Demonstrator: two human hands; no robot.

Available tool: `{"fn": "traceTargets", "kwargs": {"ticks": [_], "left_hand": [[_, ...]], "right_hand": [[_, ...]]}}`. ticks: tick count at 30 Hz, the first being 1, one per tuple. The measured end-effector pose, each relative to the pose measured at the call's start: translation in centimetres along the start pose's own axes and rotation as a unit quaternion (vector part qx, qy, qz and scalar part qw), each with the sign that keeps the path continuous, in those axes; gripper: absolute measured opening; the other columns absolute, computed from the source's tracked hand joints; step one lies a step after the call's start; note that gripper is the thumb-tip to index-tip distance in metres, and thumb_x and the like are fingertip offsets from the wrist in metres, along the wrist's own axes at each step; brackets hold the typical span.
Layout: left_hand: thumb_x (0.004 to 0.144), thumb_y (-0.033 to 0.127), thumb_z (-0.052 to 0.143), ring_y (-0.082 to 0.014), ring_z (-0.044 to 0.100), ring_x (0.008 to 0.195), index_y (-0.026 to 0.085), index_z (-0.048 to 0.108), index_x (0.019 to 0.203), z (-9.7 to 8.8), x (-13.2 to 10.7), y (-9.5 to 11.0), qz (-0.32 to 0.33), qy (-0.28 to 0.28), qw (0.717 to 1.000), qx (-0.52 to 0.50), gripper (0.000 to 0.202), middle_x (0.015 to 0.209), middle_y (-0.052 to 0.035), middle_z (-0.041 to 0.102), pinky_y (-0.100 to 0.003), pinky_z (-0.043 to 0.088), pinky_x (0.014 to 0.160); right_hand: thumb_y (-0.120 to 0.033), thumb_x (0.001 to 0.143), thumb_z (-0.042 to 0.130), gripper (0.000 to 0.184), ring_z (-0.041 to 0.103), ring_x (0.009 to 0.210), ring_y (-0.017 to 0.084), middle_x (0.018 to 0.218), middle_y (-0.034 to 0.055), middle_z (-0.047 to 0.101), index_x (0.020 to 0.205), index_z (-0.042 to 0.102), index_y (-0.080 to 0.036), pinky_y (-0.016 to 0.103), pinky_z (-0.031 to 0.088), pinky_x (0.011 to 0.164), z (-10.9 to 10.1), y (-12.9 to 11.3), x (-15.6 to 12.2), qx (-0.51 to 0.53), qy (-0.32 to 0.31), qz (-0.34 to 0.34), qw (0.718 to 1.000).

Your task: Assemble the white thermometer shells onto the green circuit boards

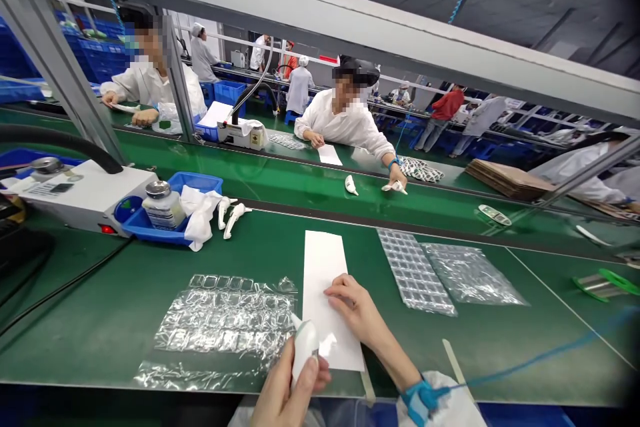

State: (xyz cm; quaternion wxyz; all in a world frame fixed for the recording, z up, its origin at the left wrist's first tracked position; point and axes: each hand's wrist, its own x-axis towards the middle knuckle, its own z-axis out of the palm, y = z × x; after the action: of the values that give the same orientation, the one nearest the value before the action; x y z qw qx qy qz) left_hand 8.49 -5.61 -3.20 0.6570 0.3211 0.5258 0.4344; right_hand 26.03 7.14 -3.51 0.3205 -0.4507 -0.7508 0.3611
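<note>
My left hand (290,390) is closed around a small white plastic part (304,345), held upright at the near edge of the green table (125,320). My right hand (356,310) rests on a white paper strip (327,280) lying lengthwise before me, its fingers curled and pinching at something small on the paper that I cannot make out. A blue wrist strap (419,399) with a blue cord circles my right wrist. To the left of the paper lies a clear blister tray sheet (225,320).
Two more clear tray sheets (440,273) lie to the right. A blue bin (175,207) with a bottle, white cloth and two white parts (231,213) sits far left beside a white machine (75,193). Co-workers in white sit across the conveyor (310,190).
</note>
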Motion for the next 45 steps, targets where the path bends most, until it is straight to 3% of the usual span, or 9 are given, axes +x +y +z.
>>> {"fn": "traceTargets", "kwargs": {"ticks": [2, 5, 15, 18, 20, 22, 24, 29, 45], "left_hand": [[0.076, 0.064, 0.057, -0.0309, 0.055, 0.117, 0.017, 0.056, 0.124, 0.5, 1.0, -0.3, 0.002, 0.021, 0.999, 0.026, 0.067, 0.118, -0.0143, 0.067, -0.038, 0.042, 0.102], [0.076, 0.063, 0.056, -0.0322, 0.039, 0.133, 0.015, 0.05, 0.132, 0.6, 2.0, -1.1, -0.021, 0.052, 0.996, 0.064, 0.073, 0.133, -0.0148, 0.058, -0.042, 0.031, 0.11], [0.071, 0.074, 0.052, -0.0317, 0.039, 0.133, 0.014, 0.044, 0.136, 0.8, 2.2, -1.5, -0.055, 0.054, 0.996, 0.05, 0.088, 0.137, -0.0153, 0.053, -0.04, 0.029, 0.111], [0.069, 0.076, 0.054, -0.0308, 0.056, 0.115, 0.015, 0.052, 0.127, 0.9, 1.6, -0.2, -0.028, 0.034, 0.999, 0.002, 0.085, 0.116, -0.0154, 0.066, -0.038, 0.044, 0.099], [0.071, 0.077, 0.049, -0.0248, 0.068, 0.082, 0.014, 0.061, 0.109, 0.8, 1.3, 0.9, -0.031, -0.016, 0.998, -0.046, 0.074, 0.082, -0.0099, 0.072, -0.034, 0.053, 0.079], [0.074, 0.079, 0.041, -0.0155, 0.059, 0.05, 0.014, 0.065, 0.086, 0.4, 1.2, 1.7, -0.063, -0.053, 0.994, -0.07, 0.07, 0.053, -0.003, 0.062, -0.026, 0.049, 0.056], [0.073, 0.082, 0.033, -0.009, 0.043, 0.035, 0.014, 0.062, 0.071, -0.1, 1.3, 2.0, -0.092, -0.071, 0.99, -0.082, 0.074, 0.039, 0.0006, 0.051, -0.021, 0.036, 0.041], [0.073, 0.082, 0.034, -0.0078, 0.036, 0.03, 0.015, 0.057, 0.066, -0.9, 1.7, 1.2, -0.105, -0.045, 0.983, -0.141, 0.071, 0.035, 0.0021, 0.048, -0.02, 0.027, 0.035], [0.074, 0.082, 0.033, -0.0081, 0.037, 0.031, 0.015, 0.058, 0.07, -1.7, 1.3, 0.6, -0.096, -0.021, 0.987, -0.131, 0.071, 0.036, 0.0024, 0.048, -0.02, 0.028, 0.036]], "right_hand": [[-0.018, 0.084, 0.057, 0.013, 0.054, 0.084, 0.021, 0.085, 0.004, 0.056, 0.085, 0.07, -0.02, 0.035, 0.039, 0.079, 0.3, 1.4, 0.6, -0.029, -0.015, 0.002, 0.999], [-0.014, 0.082, 0.057, 0.01, 0.053, 0.083, 0.02, 0.082, 0.0019, 0.055, 0.08, 0.065, -0.02, 0.035, 0.035, 0.081, 1.0, 1.9, 0.7, -0.059, -0.021, 0.016, 0.998], [-0.023, 0.088, 0.045, 0.013, 0.045, 0.067, 0.016, 0.07, -0.0017, 0.048, 0.075, 0.047, -0.02, 0.03, 0.034, 0.068, 1.0, 2.3, 0.7, 0.002, 0.028, 0.051, 0.998], [-0.03, 0.09, 0.042, 0.017, 0.041, 0.062, 0.014, 0.068, -0.0026, 0.043, 0.076, 0.044, -0.021, 0.027, 0.035, 0.06, 0.2, 1.6, 0.7, 0.044, 0.051, 0.055, 0.996], [-0.032, 0.091, 0.043, 0.019, 0.041, 0.062, 0.013, 0.069, -0.0028, 0.041, 0.077, 0.045, -0.02, 0.026, 0.035, 0.059, -0.1, -0.3, 0.2, 0.073, 0.06, 0.054, 0.994], [-0.033, 0.092, 0.046, 0.02, 0.041, 0.062, 0.013, 0.069, -0.0029, 0.042, 0.076, 0.047, -0.02, 0.025, 0.036, 0.059, 0.1, -3.0, -0.7, 0.118, 0.044, 0.056, 0.99], [-0.031, 0.092, 0.049, 0.019, 0.044, 0.063, 0.012, 0.071, -0.0025, 0.045, 0.077, 0.049, -0.019, 0.024, 0.036, 0.059, 0.8, -5.8, -1.8, 0.165, -0.003, 0.062, 0.984], [-0.022, 0.095, 0.044, 0.019, 0.051, 0.064, 0.012, 0.074, -0.002, 0.049, 0.077, 0.048, -0.02, 0.025, 0.039, 0.063, 3.6, -9.2, -3.1, 0.134, -0.097, 0.052, 0.985], [-0.026, 0.098, 0.037, 0.021, 0.05, 0.06, 0.011, 0.079, -0.0006, 0.046, 0.081, 0.047, -0.021, 0.024, 0.04, 0.055, 5.1, -9.0, -2.6, 0.101, -0.098, 0.034, 0.989]]}}
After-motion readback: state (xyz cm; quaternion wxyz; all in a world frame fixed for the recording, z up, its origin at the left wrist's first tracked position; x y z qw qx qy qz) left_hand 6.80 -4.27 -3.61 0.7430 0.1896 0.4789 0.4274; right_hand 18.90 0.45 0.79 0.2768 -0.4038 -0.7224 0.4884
